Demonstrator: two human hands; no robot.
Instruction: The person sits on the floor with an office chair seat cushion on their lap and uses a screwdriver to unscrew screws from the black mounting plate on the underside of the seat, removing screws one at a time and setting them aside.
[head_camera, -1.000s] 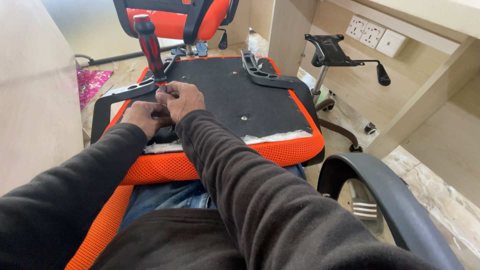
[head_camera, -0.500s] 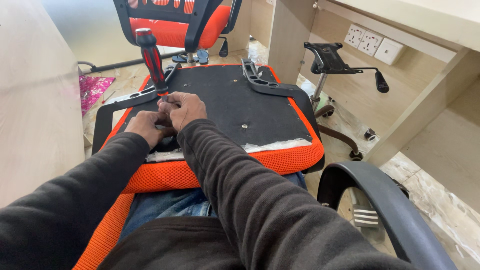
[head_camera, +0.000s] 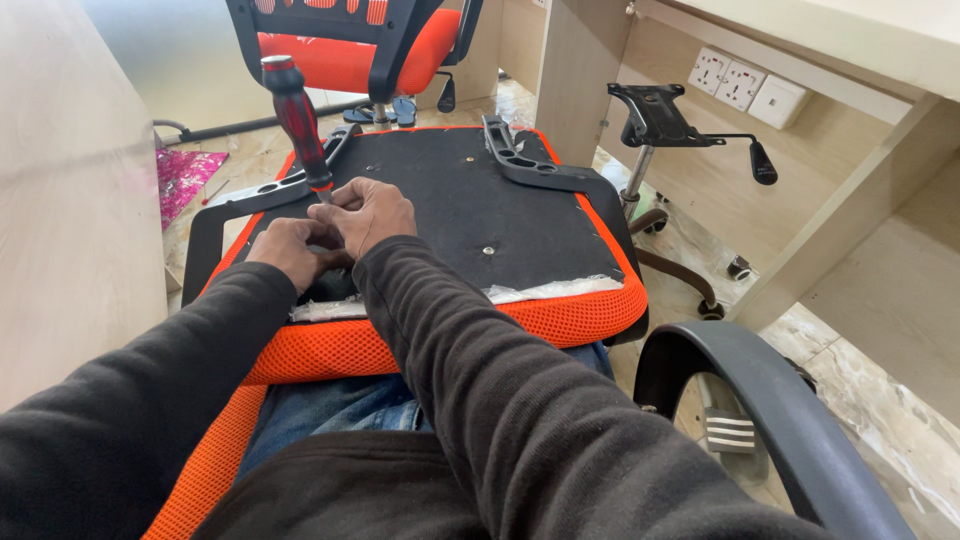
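An upturned orange mesh chair seat (head_camera: 560, 320) with a black underside panel (head_camera: 470, 200) lies across my lap. My right hand (head_camera: 368, 212) and my left hand (head_camera: 292, 250) are pressed together at the panel's left side, by the black armrest bracket (head_camera: 262, 190). A screwdriver (head_camera: 297, 115) with a red and black handle stands nearly upright, its tip at my right fingertips, which pinch its lower shaft. My left fingers are curled beside them; what they hold is hidden. A second black bracket (head_camera: 520, 162) lies at the panel's far right.
An orange and black chair (head_camera: 370, 40) stands beyond the seat. At right a chair base with a tilt mechanism and lever (head_camera: 660, 115) stands by a wooden desk (head_camera: 800, 60) with wall sockets. A grey armrest (head_camera: 770, 400) curves at lower right. A pale panel (head_camera: 70, 200) is at left.
My hands and the screwdriver stay at the same spot on the seat. Only the view has shifted slightly.
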